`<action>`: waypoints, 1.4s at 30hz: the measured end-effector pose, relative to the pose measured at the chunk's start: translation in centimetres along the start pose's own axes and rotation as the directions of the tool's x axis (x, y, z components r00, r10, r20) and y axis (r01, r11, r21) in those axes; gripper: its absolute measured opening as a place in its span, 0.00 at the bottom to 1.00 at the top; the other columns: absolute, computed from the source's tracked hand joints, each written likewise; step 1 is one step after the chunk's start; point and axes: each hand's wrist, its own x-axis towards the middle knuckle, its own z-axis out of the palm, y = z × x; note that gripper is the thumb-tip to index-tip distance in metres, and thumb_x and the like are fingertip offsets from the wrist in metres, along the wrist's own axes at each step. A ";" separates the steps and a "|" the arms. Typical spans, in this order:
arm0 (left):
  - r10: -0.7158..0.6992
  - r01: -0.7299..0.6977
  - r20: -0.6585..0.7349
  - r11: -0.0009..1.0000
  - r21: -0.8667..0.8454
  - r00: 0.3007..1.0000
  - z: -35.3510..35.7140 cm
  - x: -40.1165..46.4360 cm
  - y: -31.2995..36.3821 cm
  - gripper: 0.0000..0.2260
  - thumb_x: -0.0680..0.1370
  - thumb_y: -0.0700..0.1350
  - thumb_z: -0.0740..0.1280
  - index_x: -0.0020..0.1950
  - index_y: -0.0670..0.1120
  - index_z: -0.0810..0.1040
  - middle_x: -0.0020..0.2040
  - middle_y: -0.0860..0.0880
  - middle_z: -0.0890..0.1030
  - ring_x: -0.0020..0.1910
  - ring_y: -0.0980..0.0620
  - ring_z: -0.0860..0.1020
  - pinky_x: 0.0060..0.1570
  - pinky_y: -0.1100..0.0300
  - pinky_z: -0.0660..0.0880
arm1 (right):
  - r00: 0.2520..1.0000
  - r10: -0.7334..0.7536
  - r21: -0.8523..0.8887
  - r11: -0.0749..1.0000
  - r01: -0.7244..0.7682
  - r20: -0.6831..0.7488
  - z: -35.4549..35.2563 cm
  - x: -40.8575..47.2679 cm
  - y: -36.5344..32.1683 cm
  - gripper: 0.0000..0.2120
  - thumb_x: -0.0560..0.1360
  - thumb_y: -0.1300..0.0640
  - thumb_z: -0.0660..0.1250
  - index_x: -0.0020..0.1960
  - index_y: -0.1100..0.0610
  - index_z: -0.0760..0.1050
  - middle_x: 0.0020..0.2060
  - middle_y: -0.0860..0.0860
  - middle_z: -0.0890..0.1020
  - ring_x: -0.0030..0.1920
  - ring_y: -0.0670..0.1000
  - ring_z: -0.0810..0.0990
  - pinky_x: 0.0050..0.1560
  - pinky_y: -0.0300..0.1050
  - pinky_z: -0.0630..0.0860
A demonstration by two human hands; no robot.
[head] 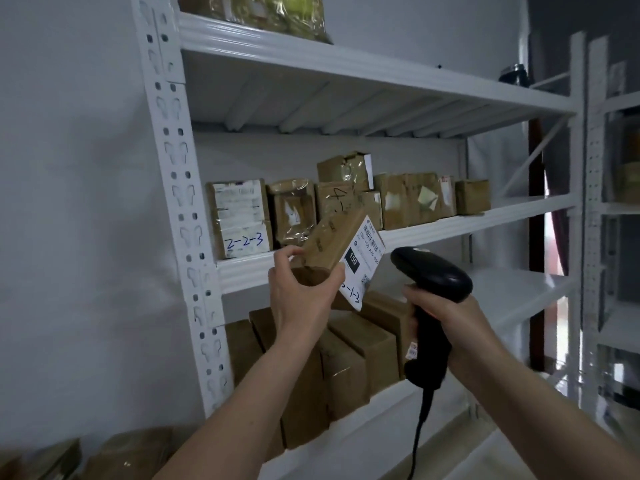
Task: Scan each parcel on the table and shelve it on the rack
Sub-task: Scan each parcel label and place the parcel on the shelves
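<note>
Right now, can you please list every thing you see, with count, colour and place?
held parcel: one, brown with white label, before the middle shelf
scanner: one, black, corded, right of the held parcel
rack: one, white, against the wall
shelved parcels: brown; about seven on the middle shelf, several below, a wrapped one on top
left hand: grips the held parcel
right hand: grips the scanner handle
</note>
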 end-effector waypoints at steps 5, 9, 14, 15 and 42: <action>0.049 -0.049 0.002 0.998 0.024 0.999 1.0 0.9 -0.2 0.21 0.70 0.58 0.74 0.58 0.63 0.67 0.58 0.53 0.71 0.53 0.54 0.77 0.41 0.59 0.79 | 1.000 0.000 0.036 0.999 0.000 0.009 0.1 1.7 -0.1 0.07 0.72 0.62 0.72 0.35 0.59 0.77 0.27 0.55 0.76 0.28 0.52 0.75 0.34 0.47 0.73; 0.136 -0.136 -0.020 0.991 0.015 0.991 1.9 2.3 0.5 0.20 0.70 0.57 0.73 0.56 0.63 0.67 0.59 0.51 0.73 0.53 0.51 0.80 0.40 0.53 0.83 | 1.000 -0.011 0.093 0.996 0.012 -0.010 -0.9 3.9 -0.5 0.08 0.72 0.62 0.72 0.36 0.60 0.76 0.26 0.55 0.76 0.26 0.51 0.74 0.28 0.43 0.73; 0.261 -0.254 -0.081 0.963 0.088 0.962 4.6 3.6 1.8 0.18 0.70 0.60 0.73 0.54 0.65 0.68 0.58 0.51 0.74 0.50 0.59 0.76 0.34 0.69 0.74 | 0.999 -0.030 0.166 0.986 0.025 0.030 -2.6 7.3 -0.7 0.05 0.72 0.63 0.72 0.39 0.60 0.78 0.28 0.54 0.76 0.29 0.50 0.74 0.32 0.44 0.72; 0.270 -0.260 -0.089 0.960 0.105 0.959 5.4 3.9 2.0 0.18 0.69 0.61 0.73 0.54 0.65 0.68 0.58 0.51 0.74 0.51 0.60 0.75 0.36 0.68 0.73 | 0.999 -0.031 0.170 0.985 0.024 0.036 -3.2 8.0 -0.8 0.05 0.72 0.63 0.72 0.38 0.60 0.78 0.28 0.54 0.76 0.29 0.51 0.74 0.34 0.46 0.72; 0.168 -0.167 0.008 0.985 -0.039 0.986 35.9 9.9 7.5 0.23 0.67 0.62 0.75 0.57 0.64 0.70 0.56 0.56 0.70 0.51 0.62 0.72 0.40 0.70 0.68 | 0.982 0.070 0.248 0.968 -0.025 -0.174 -25.6 21.8 -1.9 0.04 0.73 0.67 0.69 0.40 0.62 0.77 0.28 0.56 0.74 0.28 0.51 0.72 0.32 0.46 0.70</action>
